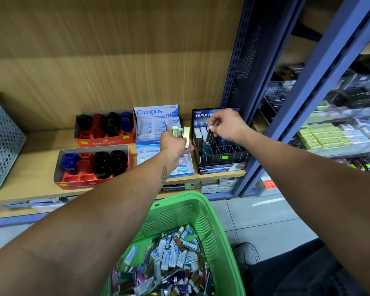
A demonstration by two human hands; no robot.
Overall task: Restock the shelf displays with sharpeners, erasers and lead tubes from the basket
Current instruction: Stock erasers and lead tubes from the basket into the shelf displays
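Note:
My left hand (173,144) grips a bunch of gold and silver lead tubes (181,133) above the Pilot eraser box (181,165). My right hand (226,124) pinches one dark lead tube (209,137) by its white cap, its lower end among the slots of the black Hi-Polymer display (220,152). That display holds several tubes at its left side. The green basket (179,212) below holds a heap of erasers and lead tubes (169,263). Two red Faber-Castell boxes (93,167) with sharpeners sit on the shelf.
A Campus eraser box (156,122) stands behind the Pilot box. A perforated grey bin (0,144) sits at the shelf's left. A blue metal upright (286,116) borders the shelf on the right, with stocked shelves beyond. A shoe (246,253) rests on the tiled floor.

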